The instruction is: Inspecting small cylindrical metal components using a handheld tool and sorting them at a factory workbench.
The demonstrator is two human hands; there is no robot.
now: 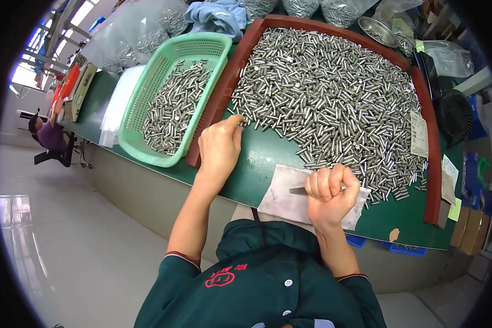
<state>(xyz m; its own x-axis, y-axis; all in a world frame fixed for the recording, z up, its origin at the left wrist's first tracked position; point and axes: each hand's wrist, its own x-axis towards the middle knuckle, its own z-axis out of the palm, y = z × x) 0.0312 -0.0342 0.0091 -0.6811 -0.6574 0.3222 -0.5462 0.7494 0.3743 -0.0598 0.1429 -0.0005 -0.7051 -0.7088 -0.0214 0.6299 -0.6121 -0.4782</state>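
A large heap of short, shiny metal pins (333,93) covers the green tabletop inside a dark red frame. My left hand (220,143) is at the heap's left edge, next to the frame's left side. Its fingers are curled down with the tips among the nearest pins, and whatever they pinch is hidden. My right hand (332,194) is closed in a fist above a pale, stained cloth (281,199) at the table's front edge. A slim grey metal tool (297,191) sticks out of that fist to the left; its kind does not show.
Left of the frame (212,104) stands a mint-green plastic basket (130,123) partly filled with similar pins. Clear bags of metal parts (131,44), a blue cloth (216,16) and a metal bowl (378,31) line the back. A black fan (455,116) stands right. Another person sits far left.
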